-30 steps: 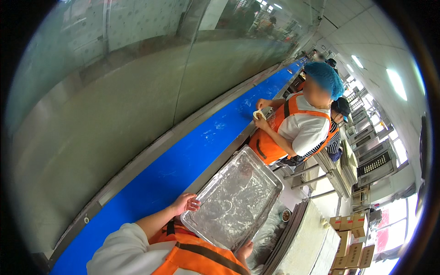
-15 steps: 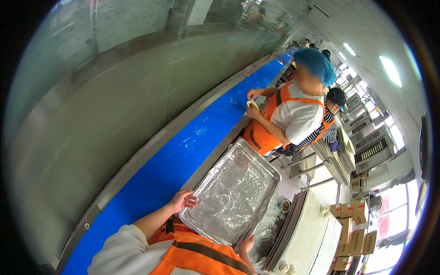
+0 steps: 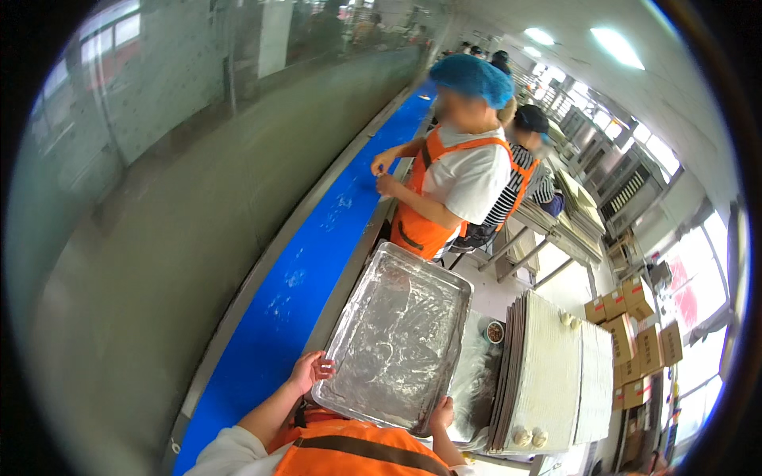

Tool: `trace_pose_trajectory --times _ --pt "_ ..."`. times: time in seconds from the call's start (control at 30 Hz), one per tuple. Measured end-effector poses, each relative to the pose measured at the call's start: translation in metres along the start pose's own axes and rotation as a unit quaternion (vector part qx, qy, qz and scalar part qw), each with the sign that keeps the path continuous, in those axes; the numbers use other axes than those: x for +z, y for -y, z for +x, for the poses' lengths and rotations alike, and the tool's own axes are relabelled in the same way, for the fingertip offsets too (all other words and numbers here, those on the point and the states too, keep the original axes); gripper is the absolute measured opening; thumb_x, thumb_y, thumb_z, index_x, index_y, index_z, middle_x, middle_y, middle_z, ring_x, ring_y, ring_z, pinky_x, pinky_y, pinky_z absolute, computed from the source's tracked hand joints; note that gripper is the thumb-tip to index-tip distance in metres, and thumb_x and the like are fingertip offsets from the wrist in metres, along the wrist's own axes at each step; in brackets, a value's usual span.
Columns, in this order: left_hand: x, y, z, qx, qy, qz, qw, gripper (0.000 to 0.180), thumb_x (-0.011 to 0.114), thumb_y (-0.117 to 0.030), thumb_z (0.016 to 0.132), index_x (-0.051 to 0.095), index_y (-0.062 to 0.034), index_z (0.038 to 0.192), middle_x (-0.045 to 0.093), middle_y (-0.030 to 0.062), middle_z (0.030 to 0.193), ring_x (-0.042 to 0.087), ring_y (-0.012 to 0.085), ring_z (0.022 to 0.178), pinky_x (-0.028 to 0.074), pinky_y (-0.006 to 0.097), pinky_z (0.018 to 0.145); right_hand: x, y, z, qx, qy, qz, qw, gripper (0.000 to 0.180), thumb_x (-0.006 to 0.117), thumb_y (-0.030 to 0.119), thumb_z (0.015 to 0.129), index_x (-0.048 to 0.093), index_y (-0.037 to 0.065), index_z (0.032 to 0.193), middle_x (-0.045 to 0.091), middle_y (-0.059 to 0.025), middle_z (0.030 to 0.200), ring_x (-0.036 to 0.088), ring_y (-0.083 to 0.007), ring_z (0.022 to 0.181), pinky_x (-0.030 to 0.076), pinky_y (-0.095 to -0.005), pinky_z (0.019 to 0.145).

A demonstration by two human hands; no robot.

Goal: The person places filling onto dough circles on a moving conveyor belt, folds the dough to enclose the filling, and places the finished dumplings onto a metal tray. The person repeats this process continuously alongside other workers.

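A rectangular metal tray (image 3: pixel 399 337), dusted with white powder, lies level in front of my body. My left hand (image 3: pixel 311 371) is at its left edge near the close corner, fingers curled against the rim. At the right edge, close to my body, my right hand (image 3: pixel 443 414) grips the rim; some of its fingers are hidden by the tray. No object lies in the tray. Its left side runs alongside a blue conveyor belt (image 3: pixel 274 305) with white powder smears.
A co-worker (image 3: pixel 456 170) in a blue hair cover stands beyond the tray, hands over the belt. To the right are stacked pale boards (image 3: pixel 552 373) with several dough pieces (image 3: pixel 530 437) on top, a small bowl (image 3: pixel 494 332) and cardboard boxes (image 3: pixel 639 345). A glass wall (image 3: pixel 198 238) lines the belt.
My view has turned, so the belt and co-worker sit further left in the picture. The tray stays between my hands. The co-worker's hands are closer together, and the pale piece in them shows less.
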State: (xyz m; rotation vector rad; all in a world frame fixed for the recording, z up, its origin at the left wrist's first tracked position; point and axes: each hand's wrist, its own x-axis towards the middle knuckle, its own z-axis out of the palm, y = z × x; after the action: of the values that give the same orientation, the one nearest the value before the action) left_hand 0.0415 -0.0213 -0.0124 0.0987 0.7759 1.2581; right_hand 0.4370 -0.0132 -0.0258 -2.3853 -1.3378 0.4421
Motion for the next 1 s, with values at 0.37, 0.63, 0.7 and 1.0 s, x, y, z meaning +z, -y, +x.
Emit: trace_pose_trajectory --times 0.37,0.63,0.7,1.0 --pt "-0.010 0.005 0.008 -0.013 -0.024 0.023 0.999 0.023 0.044 -0.026 0.088 0.049 -0.0061 0.100 0.061 0.0195 0.093 0.062 0.0331 0.078 0.053 0.039 0.063 -0.006 0.004 -0.001 0.021 0.004 -0.005 1.000 0.033 0.036 0.037 0.089 0.051 0.008 0.088 0.059 -0.0227 0.075 0.055 -0.0427 0.073 0.042 -0.0499 0.065" --pt "-0.009 0.002 0.005 -0.010 -0.021 0.025 0.999 0.025 0.046 -0.028 0.087 0.050 -0.0061 0.099 0.061 0.0182 0.092 0.062 0.0328 0.078 0.053 0.038 0.063 -0.019 0.015 -0.012 0.009 0.003 -0.005 1.000 0.035 0.035 0.038 0.089 0.053 0.008 0.092 0.059 -0.0220 0.076 0.056 -0.0418 0.073 0.043 -0.0500 0.065" --pt "-0.006 0.002 0.003 -0.010 -0.027 0.029 0.999 0.024 0.047 -0.027 0.087 0.051 -0.0065 0.098 0.061 0.0178 0.092 0.062 0.0325 0.078 0.053 0.038 0.063 -0.026 0.021 -0.014 0.009 0.010 -0.009 1.000 0.035 0.034 0.038 0.090 0.053 0.009 0.093 0.060 -0.0217 0.077 0.056 -0.0415 0.074 0.043 -0.0497 0.065" --pt "0.001 0.006 0.002 -0.024 -0.034 0.036 0.998 0.019 0.047 -0.025 0.087 0.052 -0.0084 0.095 0.062 0.0164 0.091 0.062 0.0303 0.076 0.053 0.036 0.062 -0.019 0.005 -0.004 0.000 0.025 -0.017 1.000 0.038 0.031 0.042 0.090 0.050 0.012 0.104 0.059 -0.0234 0.078 0.056 -0.0430 0.077 0.043 -0.0514 0.067"
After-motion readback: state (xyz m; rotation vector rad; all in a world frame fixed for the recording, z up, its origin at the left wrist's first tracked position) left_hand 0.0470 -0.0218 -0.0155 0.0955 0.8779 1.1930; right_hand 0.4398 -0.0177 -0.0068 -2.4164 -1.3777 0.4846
